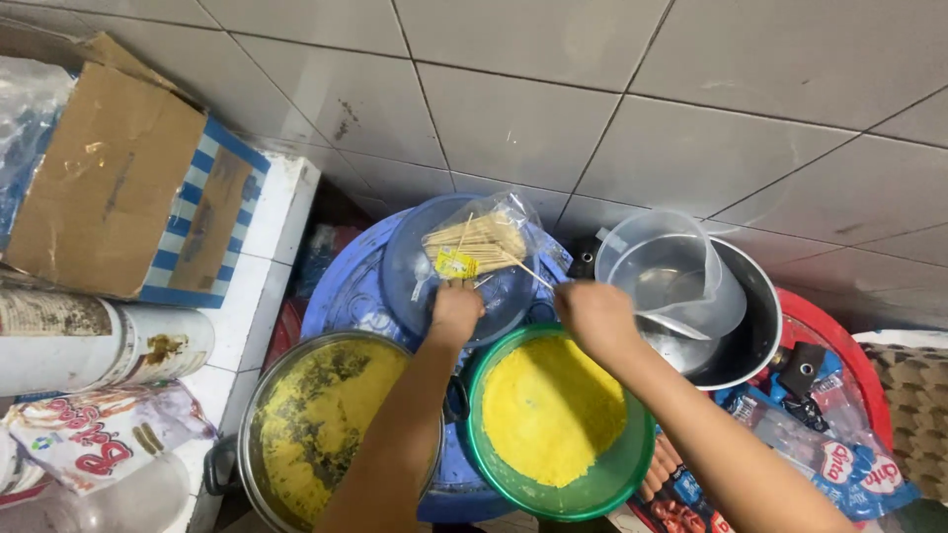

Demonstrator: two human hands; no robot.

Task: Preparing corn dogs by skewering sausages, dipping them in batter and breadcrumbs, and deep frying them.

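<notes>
We've got both hands, left hand (pixel 456 308) & right hand (pixel 592 311), pinching the skewer bag (pixel 484 242) over the blue plate (pixel 415 266); no sticks out yet, yellow crumb bowl (pixel 553 410) w/ nothing dipped.

A bag of skewers (pixel 481 244) is lying on a plate (pixel 415 271) behind a bowl of crumbs (pixel 553 415), with a metal pot (pixel 316 424) sitting to that bowl's left, a measuring jug (pixel 671 271) standing in a pan (pixel 755 316) to its right, and a cardboard box (pixel 118 178) resting far left.
</notes>
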